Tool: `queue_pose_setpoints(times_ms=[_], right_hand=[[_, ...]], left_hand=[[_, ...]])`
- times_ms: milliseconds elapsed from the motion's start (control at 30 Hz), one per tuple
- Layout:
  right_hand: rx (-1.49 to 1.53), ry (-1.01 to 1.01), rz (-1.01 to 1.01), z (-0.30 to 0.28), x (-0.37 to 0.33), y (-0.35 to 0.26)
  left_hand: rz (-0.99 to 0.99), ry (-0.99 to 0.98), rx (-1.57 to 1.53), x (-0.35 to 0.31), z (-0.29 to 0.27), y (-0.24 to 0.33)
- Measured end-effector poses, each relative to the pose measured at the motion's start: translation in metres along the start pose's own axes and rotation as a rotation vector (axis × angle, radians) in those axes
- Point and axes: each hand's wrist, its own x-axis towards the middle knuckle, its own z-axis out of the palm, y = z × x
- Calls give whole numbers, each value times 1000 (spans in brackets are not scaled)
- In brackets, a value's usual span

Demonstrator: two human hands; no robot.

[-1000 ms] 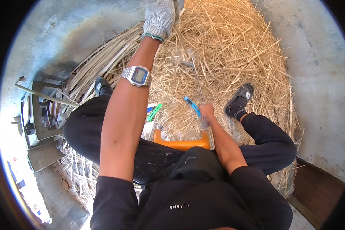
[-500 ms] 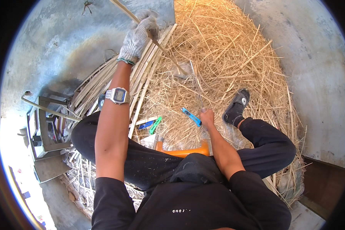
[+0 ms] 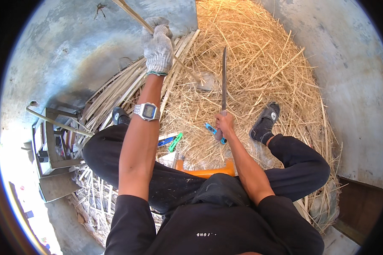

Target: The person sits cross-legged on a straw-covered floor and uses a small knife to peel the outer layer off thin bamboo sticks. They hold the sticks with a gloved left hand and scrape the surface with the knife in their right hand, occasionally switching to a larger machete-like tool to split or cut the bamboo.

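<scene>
The gloved left hand (image 3: pixel 158 50) is gripping a cane strip (image 3: pixel 134 16) running to the frame's upper left; the bare right hand (image 3: pixel 224 123) is clenching a knife (image 3: pixel 224 78), blade upright at centre. Apparently readying to shave; next, blade must meet strip.

Bamboo strip (image 3: pixel 157 36): long, thin, pale tan, held raised and slanting from upper left down toward straw heap, gripped mid-length by gloved left hand (image 3: pixel 158 49).
Knife (image 3: pixel 223 83): long, narrow, dark blade, pointing upward, handle in bare right hand (image 3: pixel 223 125).
</scene>
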Motion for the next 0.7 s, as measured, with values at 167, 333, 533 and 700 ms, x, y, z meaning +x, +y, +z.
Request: queue_pose_setpoints(times_ms=[167, 333, 533, 700], right_hand=[[3, -55, 6, 22, -11, -4], [-337, -8, 40, 29, -13, 19], [-652, 78, 44, 12, -2, 44], [-805, 150, -360, 22, 1, 13]], left_hand=[[62, -121, 117, -10, 6, -3], [74, -142, 183, -7, 18, 2], [49, -86, 303, -22, 23, 17], [-43, -127, 304, 11, -5, 8]])
